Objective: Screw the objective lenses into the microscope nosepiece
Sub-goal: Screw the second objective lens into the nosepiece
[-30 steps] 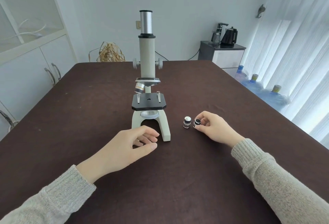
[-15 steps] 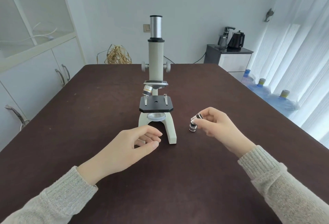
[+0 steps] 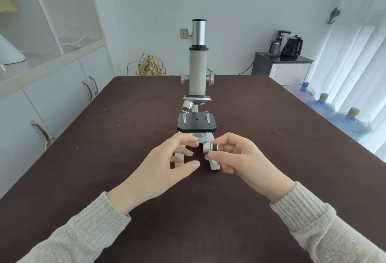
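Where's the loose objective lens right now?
The loose objective lens is pinched in the right hand, held above the table just in front of the microscope's base, with the open left hand close beside it.

Microscope base (image 3: 214,163): feet partly hidden behind both hands.
Lens markings (image 3: 207,148): too small to read.
Sleeves (image 3: 87,229): cut off at 6 o'clock edge.
Surface (image 3: 104,137): near edge out of frame.
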`<state>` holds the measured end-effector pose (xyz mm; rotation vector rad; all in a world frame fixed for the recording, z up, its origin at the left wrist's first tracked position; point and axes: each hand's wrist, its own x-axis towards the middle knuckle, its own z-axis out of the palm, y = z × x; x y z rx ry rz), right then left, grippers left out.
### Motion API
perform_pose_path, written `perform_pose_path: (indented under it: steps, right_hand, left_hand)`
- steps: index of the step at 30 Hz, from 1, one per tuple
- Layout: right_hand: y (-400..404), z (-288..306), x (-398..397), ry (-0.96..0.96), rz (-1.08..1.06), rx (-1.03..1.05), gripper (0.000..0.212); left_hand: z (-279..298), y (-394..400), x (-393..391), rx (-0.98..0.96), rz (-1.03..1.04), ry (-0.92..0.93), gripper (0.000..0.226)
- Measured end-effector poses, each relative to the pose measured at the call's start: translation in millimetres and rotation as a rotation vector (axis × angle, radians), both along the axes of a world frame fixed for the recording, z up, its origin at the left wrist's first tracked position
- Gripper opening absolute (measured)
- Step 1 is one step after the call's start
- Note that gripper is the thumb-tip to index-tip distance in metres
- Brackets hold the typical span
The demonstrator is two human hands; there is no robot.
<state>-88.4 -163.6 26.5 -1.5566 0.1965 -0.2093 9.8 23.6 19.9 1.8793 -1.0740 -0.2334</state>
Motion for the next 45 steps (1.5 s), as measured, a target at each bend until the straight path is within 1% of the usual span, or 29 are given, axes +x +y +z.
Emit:
perform_pose_path:
  steps: [5, 9, 12, 17, 23, 28, 31, 34, 38, 41, 45]
  right_hand:
    - [10, 1, -1, -0.013, 0.074, 0.105, 0.022]
    - [14, 1, -2, -0.027, 0.101, 0.167, 0.015]
    - [17, 1, -2, -0.035, 0.112, 0.204, 0.015]
    - [19, 0, -3, -0.012, 0.149, 0.227, 0.017]
    - [18, 5, -5, 0.038, 0.224, 0.183, 0.006]
    - [17, 2, -6, 0.030, 0.239, 0.200, 0.017]
    - [19, 4, -5, 0.008, 0.219, 0.198, 0.011]
    - [21, 5, -5, -0.021, 0.151, 0.224, 0.016]
    - [28, 7, -6, -0.085, 0.053, 0.227, 0.005]
    - [33, 8, -7, -0.111, 0.003, 0.209, 0.007]
    - [36, 11, -7, -0.124, -0.042, 0.194, 0.006]
  left_hand:
    - [2, -2, 1, -0.036, -0.034, 0.003, 0.037]
    - [1, -1, 2, -0.081, -0.054, 0.009, 0.036]
    - [0, -1, 2, -0.110, -0.066, 0.009, 0.032]
    - [2, -1, 4, -0.125, -0.103, 0.001, 0.029]
    - [6, 1, 10, -0.054, -0.167, -0.032, 0.022]
    - [7, 2, 11, -0.063, -0.165, 0.000, 0.025]
    - [6, 1, 10, -0.077, -0.099, 0.069, 0.032]
    - [7, -2, 7, -0.131, -0.032, 0.227, 0.033]
    - [12, -6, -2, -0.199, 0.029, 0.385, 0.034]
    - [14, -7, -4, -0.215, 0.064, 0.464, 0.039]
    - [15, -8, -4, -0.233, 0.082, 0.521, 0.037]
